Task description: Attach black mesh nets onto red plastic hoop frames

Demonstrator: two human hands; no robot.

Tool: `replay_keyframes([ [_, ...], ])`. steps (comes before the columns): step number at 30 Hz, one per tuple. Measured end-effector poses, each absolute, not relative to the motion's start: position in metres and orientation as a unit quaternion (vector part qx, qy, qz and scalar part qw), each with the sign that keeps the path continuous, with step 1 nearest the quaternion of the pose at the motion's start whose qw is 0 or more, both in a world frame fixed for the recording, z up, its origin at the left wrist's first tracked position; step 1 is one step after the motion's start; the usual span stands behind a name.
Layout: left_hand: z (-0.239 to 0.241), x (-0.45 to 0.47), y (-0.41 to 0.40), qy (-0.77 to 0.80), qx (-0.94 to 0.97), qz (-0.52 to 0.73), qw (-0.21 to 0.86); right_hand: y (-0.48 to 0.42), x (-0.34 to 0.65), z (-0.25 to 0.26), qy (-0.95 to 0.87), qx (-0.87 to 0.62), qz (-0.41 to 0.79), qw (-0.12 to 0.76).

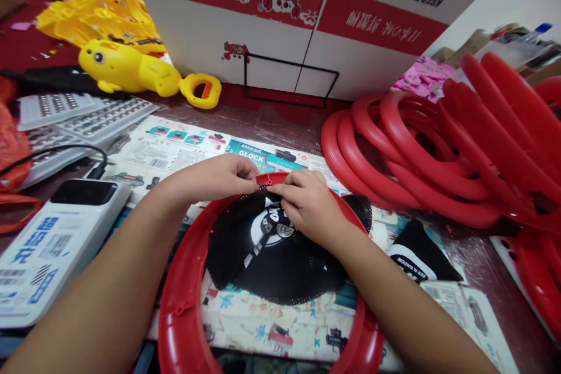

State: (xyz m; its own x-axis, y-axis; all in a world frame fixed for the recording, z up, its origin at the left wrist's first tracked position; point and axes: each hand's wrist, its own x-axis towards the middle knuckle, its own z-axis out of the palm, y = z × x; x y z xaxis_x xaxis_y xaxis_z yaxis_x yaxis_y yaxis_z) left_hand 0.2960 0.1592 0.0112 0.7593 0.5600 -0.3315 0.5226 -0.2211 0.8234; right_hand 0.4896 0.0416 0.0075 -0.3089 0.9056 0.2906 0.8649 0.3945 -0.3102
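Observation:
A red plastic ring point(179, 298) lies before me, its hollow side with small pegs facing up. Across its far half is a black mesh cloth point(272, 269) with a white printed logo. At the ring's far edge, my left hand point(228, 178) pinches the cloth's edge between thumb and fingers. Right beside it, my right hand point(313, 204) is closed on the same cloth edge, close to a peg on the rim. The fingertips of both hands partly hide the cloth edge there.
Red rings point(394, 152) are piled at the right, near another folded black cloth point(423, 254). A white power bank point(61, 245) with a cable lies left. Behind stand a yellow toy point(131, 67), trays of small metal parts point(105, 120), a black wire frame point(289, 61) and a large carton point(272, 17).

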Motion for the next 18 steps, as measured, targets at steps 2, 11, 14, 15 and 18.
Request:
replay_keyframes([
  [2,0.012,0.296,0.159,0.352,0.782,0.019,0.514,0.042,0.489,0.008,-0.808,-0.549,0.048,0.209],
  [11,0.008,0.3,0.154,0.374,0.798,0.039,0.471,0.04,0.486,0.009,-0.821,-0.553,-0.004,0.145],
  [14,0.007,0.302,0.153,0.379,0.803,0.046,0.457,0.04,0.486,0.011,-0.822,-0.555,-0.011,0.125],
  [15,0.007,0.302,0.152,0.379,0.804,0.049,0.456,0.04,0.485,0.013,-0.819,-0.559,0.0,0.129],
  [18,0.007,0.303,0.15,0.372,0.804,0.066,0.46,0.04,0.485,0.018,-0.784,-0.587,0.072,0.187],
])
